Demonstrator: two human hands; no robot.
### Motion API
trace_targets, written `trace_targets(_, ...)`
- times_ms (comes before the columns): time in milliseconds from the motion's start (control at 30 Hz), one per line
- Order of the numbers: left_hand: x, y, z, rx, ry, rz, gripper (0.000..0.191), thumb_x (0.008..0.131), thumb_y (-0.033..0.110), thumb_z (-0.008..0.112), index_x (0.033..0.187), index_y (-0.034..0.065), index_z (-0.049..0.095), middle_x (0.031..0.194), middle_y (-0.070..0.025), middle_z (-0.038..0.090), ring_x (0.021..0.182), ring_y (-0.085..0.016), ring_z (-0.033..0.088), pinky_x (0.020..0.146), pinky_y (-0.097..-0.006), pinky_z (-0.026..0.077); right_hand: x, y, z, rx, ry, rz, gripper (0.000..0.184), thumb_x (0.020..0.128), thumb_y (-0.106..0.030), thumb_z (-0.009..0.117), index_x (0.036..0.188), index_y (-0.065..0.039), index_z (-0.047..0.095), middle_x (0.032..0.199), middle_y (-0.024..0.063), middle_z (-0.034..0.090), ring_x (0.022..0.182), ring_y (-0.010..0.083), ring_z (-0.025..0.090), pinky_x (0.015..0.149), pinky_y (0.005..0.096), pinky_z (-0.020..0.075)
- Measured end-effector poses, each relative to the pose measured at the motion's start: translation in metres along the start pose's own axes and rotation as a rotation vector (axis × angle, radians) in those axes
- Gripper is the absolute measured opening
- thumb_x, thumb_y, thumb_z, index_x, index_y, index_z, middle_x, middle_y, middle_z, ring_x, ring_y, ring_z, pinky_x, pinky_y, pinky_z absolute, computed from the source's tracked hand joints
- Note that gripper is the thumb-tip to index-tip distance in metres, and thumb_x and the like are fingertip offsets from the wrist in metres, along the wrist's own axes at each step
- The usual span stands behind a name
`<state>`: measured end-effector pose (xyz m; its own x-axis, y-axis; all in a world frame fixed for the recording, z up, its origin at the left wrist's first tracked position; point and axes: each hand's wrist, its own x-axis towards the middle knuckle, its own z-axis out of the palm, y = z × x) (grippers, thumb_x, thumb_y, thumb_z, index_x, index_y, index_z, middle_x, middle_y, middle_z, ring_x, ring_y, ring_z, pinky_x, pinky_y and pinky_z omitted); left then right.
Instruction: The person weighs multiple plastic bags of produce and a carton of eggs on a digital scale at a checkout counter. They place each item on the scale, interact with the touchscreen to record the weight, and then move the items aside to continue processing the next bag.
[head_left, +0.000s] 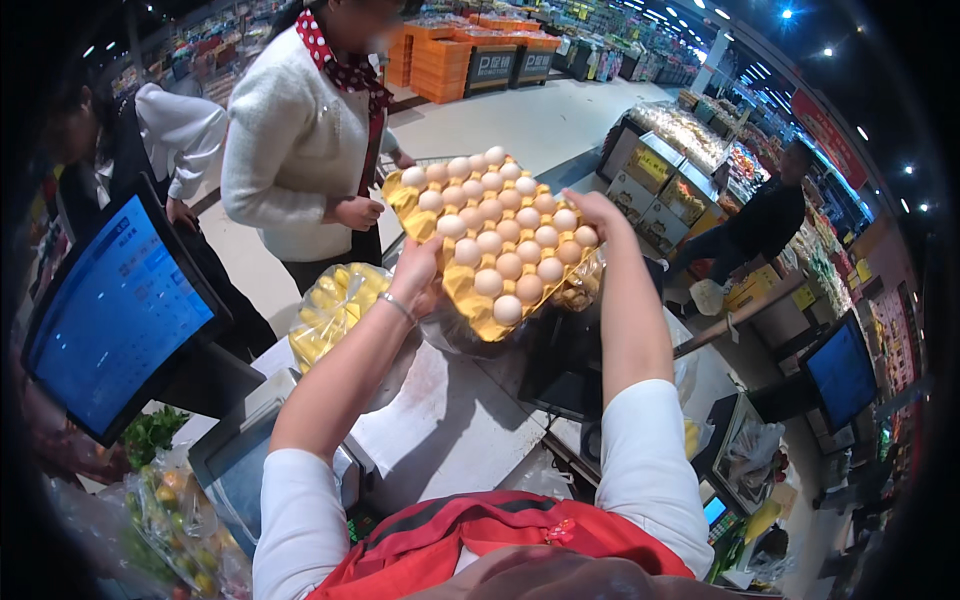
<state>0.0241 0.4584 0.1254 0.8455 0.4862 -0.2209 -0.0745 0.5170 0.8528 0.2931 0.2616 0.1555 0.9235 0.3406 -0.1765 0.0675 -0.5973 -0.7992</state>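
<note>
Between my hands, above the white counter (450, 405), I hold a yellow pulp egg tray (495, 330) filled with several rows of pale brown eggs (508, 229). My left hand (417, 276) grips its near left edge. At the far right edge, my right hand (598, 214) has hold of the tray's rim. The tray is lifted and tilted. A clear plastic bag of bananas (330, 315) sits on the counter beside my left forearm. Below the tray is another clear bag (457, 330), mostly hidden.
A weighing scale (262, 435) and a blue-lit monitor (124, 315) stand at the left, near bagged fruit (176, 525). A person in a white jacket (292, 142) faces the counter. Another person (150, 142) leans at far left. A second scale (735, 442) is at right.
</note>
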Motion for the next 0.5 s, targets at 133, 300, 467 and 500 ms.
trace_targets(133, 0.038, -0.01, 0.002, -0.005, 0.038, -0.102, 0.037, 0.095, 0.021, 0.052, 0.129, 0.0167, 0.039, 0.115, -0.0053, 0.056, 0.099, -0.022, 0.059, 0.07, -0.0425, 0.054, 0.023, 0.001, -0.012, 0.137, -0.04, 0.133, 0.06, 0.089, -0.045, 0.061, 0.112, 0.01, 0.058, 0.106, 0.0185, 0.065, 0.081, 0.0262, 0.067, 0.066, 0.0405, 0.0545)
trace_targets(300, 0.069, -0.021, 0.001, 0.035, 0.025, -0.149, 0.038, 0.095, 0.019, 0.05, 0.129, 0.0148, 0.036, 0.118, -0.0077, 0.054, 0.1, -0.025, 0.06, 0.069, -0.0471, 0.057, 0.04, 0.008, -0.009, 0.047, 0.0, 0.161, 0.063, 0.088, -0.046, 0.061, 0.114, 0.011, 0.056, 0.107, 0.0192, 0.064, 0.082, 0.0272, 0.067, 0.064, 0.0444, 0.0543)
trace_targets(467, 0.098, -0.043, -0.01, 0.008, 0.094, -0.155, 0.031, 0.094, 0.022, 0.053, 0.123, 0.017, 0.045, 0.11, -0.003, 0.056, 0.093, -0.022, 0.057, 0.074, -0.0411, 0.053, 0.062, 0.017, 0.005, 0.031, -0.039, 0.193, 0.064, 0.089, -0.044, 0.06, 0.118, 0.012, 0.053, 0.111, 0.0208, 0.062, 0.087, 0.0295, 0.067, 0.066, 0.0454, 0.0544)
trace_targets(500, 0.106, -0.048, -0.013, 0.028, 0.103, -0.151, 0.031, 0.094, 0.022, 0.052, 0.124, 0.0169, 0.045, 0.111, -0.0033, 0.056, 0.095, -0.022, 0.058, 0.075, -0.0416, 0.053, 0.066, 0.018, 0.008, 0.048, -0.054, 0.19, 0.065, 0.089, -0.044, 0.06, 0.119, 0.012, 0.052, 0.112, 0.0211, 0.062, 0.088, 0.0297, 0.067, 0.067, 0.0456, 0.0543)
